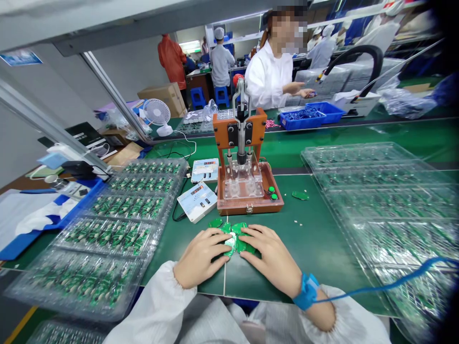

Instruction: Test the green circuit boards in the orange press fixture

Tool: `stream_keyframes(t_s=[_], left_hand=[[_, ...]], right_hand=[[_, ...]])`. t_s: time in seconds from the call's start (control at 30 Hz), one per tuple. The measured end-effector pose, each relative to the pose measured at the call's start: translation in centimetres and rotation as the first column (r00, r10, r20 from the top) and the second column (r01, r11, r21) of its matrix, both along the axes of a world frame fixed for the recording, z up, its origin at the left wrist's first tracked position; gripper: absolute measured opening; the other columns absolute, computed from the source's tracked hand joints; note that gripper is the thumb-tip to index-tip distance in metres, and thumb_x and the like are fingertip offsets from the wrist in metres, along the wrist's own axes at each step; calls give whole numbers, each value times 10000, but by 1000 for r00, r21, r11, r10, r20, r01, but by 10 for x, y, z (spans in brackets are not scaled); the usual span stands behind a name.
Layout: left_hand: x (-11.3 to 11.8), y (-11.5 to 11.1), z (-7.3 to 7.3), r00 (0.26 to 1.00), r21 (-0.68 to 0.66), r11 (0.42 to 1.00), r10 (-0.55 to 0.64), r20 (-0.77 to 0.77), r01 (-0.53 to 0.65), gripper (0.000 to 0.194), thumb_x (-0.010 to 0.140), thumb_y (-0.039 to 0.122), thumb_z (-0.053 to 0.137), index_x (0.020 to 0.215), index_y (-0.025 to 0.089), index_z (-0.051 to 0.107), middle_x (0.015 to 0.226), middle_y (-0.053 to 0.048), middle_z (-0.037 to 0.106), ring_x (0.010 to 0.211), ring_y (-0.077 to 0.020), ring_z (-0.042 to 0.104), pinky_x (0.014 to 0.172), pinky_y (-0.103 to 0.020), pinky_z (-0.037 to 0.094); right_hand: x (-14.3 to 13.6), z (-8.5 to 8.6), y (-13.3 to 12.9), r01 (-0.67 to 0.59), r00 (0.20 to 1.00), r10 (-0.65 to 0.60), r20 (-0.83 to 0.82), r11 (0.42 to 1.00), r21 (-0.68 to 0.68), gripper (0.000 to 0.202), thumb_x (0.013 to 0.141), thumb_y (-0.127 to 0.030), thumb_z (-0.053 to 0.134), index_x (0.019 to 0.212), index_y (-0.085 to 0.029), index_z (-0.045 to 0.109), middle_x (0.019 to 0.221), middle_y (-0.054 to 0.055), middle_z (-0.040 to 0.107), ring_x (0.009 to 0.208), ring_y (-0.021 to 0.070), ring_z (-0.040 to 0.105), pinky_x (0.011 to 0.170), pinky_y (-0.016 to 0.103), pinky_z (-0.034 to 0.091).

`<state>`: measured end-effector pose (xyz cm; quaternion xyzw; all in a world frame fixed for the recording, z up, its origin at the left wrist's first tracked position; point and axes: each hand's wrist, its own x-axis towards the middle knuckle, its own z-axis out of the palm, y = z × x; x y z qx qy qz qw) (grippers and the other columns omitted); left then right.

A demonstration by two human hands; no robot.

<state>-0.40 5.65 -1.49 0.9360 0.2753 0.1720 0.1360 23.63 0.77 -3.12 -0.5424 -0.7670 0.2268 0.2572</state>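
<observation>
Several small green circuit boards (231, 242) lie in a loose cluster on the green work table (179, 267). From the left, my left hand (204, 254) rests its outstretched fingers on the cluster's edge. My right hand (269, 253) lies over its right side, fingers spread, with a blue wrist strap (307, 290) on that wrist. Both hands face each other palm down, and their fingertips hide parts of the boards. Just beyond stands an orange press fixture (247, 203) with a clear plate and a lever. One separate green board (300, 195) lies to its right.
Trays of boards fill the left (103, 239) and the right (390, 210). Two white counter boxes (198, 201) sit beside the fixture. A blue cord (373, 288) runs right from the wrist strap. Behind are a fan (157, 113), blue bins (304, 118) and a co-worker (268, 71).
</observation>
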Motion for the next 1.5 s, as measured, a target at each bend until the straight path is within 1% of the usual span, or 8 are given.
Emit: stream_keyframes(t_s=[0.23,0.37,0.57,0.67,0.77,1.17,1.37,1.5], left_hand=[[3,-1,-3,997,55,998,-33,73,29,152,981,304,640,1084,204,688,1200,-58,717,1111,-274,617,866,-428,522],[3,10,13,984,52,998,-49,169,41,213,943,294,702,1130,195,675,1178,-59,725,1109,-254,612,922,-418,520],[23,79,42,948,187,979,14,319,-78,124,918,292,733,990,191,738,1124,-66,746,1081,-246,619,979,-438,517],[40,114,44,959,213,971,44,280,-107,126,903,307,742,960,197,766,1078,-64,754,1075,-268,624,955,-455,530],[51,130,41,975,183,977,70,211,-110,126,881,316,757,938,206,778,1079,-52,757,1061,-274,630,934,-458,540],[53,130,41,976,101,992,55,209,-78,80,877,267,719,912,195,723,1085,-56,741,1114,-271,620,1003,-474,509],[57,119,25,955,112,984,99,279,-135,127,935,257,607,986,183,697,1180,-95,711,1207,-281,601,1078,-511,476],[57,107,12,923,66,974,182,340,-217,180,976,299,571,1059,178,675,1319,-123,652,1361,-306,502,1132,-553,432]], right_hand=[[-2,3,-1,-59,998,59,-10,997,41,356,914,-247,696,1270,-245,682,1294,61,713,1235,325,621,1118,636,447],[12,18,1,-46,998,50,-43,995,88,368,928,-287,681,1289,-220,667,1281,76,716,1216,308,618,1042,553,530],[49,42,65,54,997,-38,-67,965,257,280,944,-345,652,1189,-235,731,1257,72,726,1212,282,617,1075,501,517],[59,45,104,50,999,-45,-25,962,270,261,919,-318,672,1150,-229,755,1199,83,749,1192,289,635,1066,500,524],[62,42,125,25,1000,-27,5,960,279,259,894,-304,690,1131,-233,767,1158,85,764,1168,295,650,1076,519,511],[68,43,133,-47,999,42,22,960,276,251,867,-297,692,1098,-246,776,1211,77,744,1226,288,621,1101,523,497],[65,37,129,-3,999,16,-47,960,279,244,869,-301,690,1089,-250,782,1217,81,745,1303,331,582,1122,571,472],[67,39,124,70,986,-16,-163,942,330,217,878,-302,670,1064,-268,775,1271,55,725,1280,293,610,1125,511,483]])
